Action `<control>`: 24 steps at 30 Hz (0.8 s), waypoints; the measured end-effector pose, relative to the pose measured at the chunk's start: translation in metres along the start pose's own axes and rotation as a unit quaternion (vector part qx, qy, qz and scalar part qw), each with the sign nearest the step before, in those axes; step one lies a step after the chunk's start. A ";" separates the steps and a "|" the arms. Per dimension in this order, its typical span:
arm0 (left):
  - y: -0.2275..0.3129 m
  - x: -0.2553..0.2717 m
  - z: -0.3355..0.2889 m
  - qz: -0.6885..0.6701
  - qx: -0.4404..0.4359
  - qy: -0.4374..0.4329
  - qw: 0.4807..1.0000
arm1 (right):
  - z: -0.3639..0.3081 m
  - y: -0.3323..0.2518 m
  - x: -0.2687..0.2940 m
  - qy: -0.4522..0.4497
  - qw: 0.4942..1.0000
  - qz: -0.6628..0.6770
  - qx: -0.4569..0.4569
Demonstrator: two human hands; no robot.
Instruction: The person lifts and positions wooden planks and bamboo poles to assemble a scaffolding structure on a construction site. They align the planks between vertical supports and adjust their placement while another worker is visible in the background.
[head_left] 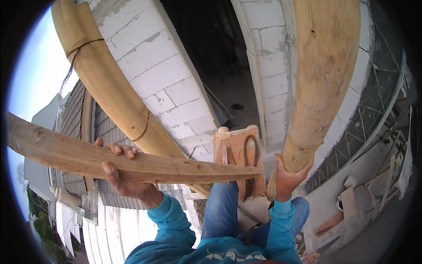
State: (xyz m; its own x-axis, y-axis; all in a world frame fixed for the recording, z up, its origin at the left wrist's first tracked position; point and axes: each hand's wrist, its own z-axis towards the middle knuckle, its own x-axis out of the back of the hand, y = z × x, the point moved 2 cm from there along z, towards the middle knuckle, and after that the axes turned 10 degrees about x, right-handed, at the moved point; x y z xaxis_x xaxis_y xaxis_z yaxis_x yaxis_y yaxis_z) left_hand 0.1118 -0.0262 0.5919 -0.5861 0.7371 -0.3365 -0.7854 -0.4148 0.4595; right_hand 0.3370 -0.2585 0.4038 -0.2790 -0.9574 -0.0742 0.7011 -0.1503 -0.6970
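Note:
My left hand [127, 185] is closed round a long, rough wooden beam [176, 169], fingers over its upper edge and thumb along its near face. The beam lies across my front, its narrow-looking end reaching over an orange plastic tray [232, 137]. Farther right, my right hand [288, 180] grips the lower part of a thick bamboo pole [323, 66], thumb on one side and fingers on the other. Inside the tray are a dark looped strap or cable [249, 152] and a few slim tools too unclear to name. The beam hides part of the tray.
Another bamboo pole [105, 70], tied with dark wire, slants up on the left. White block walls [158, 79] flank a dark opening [215, 53]. Tiled and corrugated roofs lie below left. Down on the right, scattered boards [349, 202] rest on a lower level.

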 end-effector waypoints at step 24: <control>-0.004 0.001 -0.005 -0.041 -0.010 -0.009 0.999 | -0.005 0.002 -0.002 0.013 0.999 0.037 -0.004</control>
State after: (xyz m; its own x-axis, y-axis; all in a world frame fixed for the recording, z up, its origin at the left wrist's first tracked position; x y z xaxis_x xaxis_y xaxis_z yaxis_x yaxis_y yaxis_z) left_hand 0.1130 -0.0263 0.5857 -0.5164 0.7785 -0.3568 -0.8343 -0.3632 0.4148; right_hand 0.3361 -0.2555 0.3992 -0.2432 -0.9592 -0.1445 0.7150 -0.0766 -0.6949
